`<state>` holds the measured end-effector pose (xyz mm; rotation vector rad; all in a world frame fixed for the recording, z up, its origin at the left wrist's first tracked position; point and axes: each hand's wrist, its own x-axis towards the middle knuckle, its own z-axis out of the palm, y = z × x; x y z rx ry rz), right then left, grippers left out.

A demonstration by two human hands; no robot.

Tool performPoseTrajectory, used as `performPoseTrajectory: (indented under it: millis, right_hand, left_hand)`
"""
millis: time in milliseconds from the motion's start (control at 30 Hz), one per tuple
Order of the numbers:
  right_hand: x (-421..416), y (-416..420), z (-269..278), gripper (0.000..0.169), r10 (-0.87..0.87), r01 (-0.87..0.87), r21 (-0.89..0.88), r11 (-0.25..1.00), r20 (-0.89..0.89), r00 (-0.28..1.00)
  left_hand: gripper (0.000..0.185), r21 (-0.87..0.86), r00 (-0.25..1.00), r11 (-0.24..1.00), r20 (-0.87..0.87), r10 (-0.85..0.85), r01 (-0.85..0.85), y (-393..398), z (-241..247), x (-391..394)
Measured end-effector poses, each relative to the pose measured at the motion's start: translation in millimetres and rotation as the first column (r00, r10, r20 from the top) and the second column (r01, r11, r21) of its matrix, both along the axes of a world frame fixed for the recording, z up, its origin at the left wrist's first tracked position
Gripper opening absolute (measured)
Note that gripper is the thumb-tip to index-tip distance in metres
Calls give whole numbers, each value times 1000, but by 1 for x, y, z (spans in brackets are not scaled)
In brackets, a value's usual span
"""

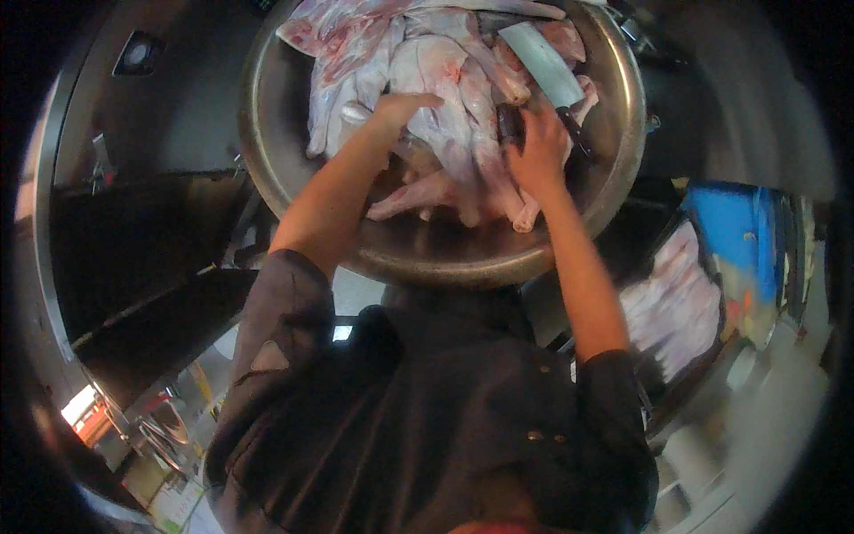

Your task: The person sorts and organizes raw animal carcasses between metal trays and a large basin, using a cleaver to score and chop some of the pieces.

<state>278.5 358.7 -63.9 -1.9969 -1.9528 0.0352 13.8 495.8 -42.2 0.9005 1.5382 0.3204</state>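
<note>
A large round metal basin (460, 267) in front of me holds several pieces of raw, skinned carcass meat (437, 67) with leg bones. My left hand (403, 110) grips the middle of the pile from the left. Its thumb lies across the pale surface and its other fingers are mostly hidden. My right hand (542, 143) rests at the right side of the meat, beside a leg, with its fingers bent and blurred. A cleaver (544, 63) lies on the meat just beyond that hand, its broad blade angled and its dark handle partly hidden near my fingers.
More raw meat (674, 300) lies to the right, below a blue object (727, 220). Dark shelf-like surfaces (147, 247) stand at the left. Wire utensils or racks (163, 427) show at lower left, too small to name.
</note>
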Motion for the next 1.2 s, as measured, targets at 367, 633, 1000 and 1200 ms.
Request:
performPoseTrajectory:
  millis: [367,633,1000,1200]
  right_hand:
    - [-32,-63,136,97,-118,255,122,959,-647,753]
    - [50,-272,155,73,-515,733,-86,674,-766,384]
    - [-127,-712,26,91,-801,825,-439,-355,-313,-511]
    - [-200,-821,-41,81,-689,809,-472,-351,-455,-564]
  left_hand:
    - [70,256,754,967,637,-162,-8,-61,94,112]
    - [70,890,435,-168,-362,-824,423,-75,43,152]
    - [62,379,395,132,-794,-462,916,-127,-8,64]
    - [57,320,394,238,-819,-418,917,-178,10,76]
